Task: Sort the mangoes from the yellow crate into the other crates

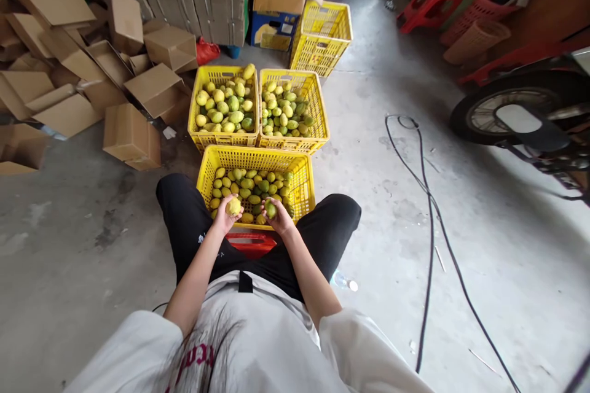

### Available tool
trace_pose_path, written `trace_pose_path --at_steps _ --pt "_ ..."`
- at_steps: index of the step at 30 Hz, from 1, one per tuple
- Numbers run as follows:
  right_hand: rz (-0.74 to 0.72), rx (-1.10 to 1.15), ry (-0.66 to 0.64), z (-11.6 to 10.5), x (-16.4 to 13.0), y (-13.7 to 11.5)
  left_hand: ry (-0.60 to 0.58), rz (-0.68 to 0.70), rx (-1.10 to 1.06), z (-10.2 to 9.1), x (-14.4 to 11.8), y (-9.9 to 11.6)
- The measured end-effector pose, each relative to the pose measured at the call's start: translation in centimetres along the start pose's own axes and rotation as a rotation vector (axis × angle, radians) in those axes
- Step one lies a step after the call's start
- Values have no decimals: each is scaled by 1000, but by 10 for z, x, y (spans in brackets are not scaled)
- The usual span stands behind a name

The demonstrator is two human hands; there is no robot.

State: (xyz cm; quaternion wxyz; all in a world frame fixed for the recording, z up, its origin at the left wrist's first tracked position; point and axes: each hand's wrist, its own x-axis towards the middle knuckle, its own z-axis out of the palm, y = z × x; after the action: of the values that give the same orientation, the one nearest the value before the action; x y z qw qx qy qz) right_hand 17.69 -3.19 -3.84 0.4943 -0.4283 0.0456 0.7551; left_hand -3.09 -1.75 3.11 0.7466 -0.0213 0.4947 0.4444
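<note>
I sit on a red stool (251,242) with a yellow plastic crate (302,187) of yellow-green fruit between my knees. My left hand (225,216) is closed around a yellow fruit (233,206) at the crate's near edge. A greener fruit (270,209) rests in my right hand (278,216), just beside the left. Beyond this crate stand two more yellow crates of the same fruit side by side, the left crate (196,107) with larger fruit and the right crate (321,115) with smaller, greener fruit.
An empty yellow crate (343,31) stands further back by stacked cartons. Loose cardboard boxes (131,135) pile up at the left. A black cable (431,221) runs across the concrete floor at the right, near a motorbike wheel (507,107). Red stools and baskets lie at the far right.
</note>
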Motion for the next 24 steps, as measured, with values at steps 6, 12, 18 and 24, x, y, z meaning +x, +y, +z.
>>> trace_pose_path --at_steps 6,12,18,24 --pt "-34 90 -92 3 -1 -3 33 12 -87 -2 2 1" --pt "-113 88 -103 9 -5 -3 15 -38 -91 1 3 -3" --pt "-96 28 -93 -3 0 1 25 16 -55 2 0 -8" --pt "-87 24 -85 -3 6 3 78 10 -72 0 0 -12"
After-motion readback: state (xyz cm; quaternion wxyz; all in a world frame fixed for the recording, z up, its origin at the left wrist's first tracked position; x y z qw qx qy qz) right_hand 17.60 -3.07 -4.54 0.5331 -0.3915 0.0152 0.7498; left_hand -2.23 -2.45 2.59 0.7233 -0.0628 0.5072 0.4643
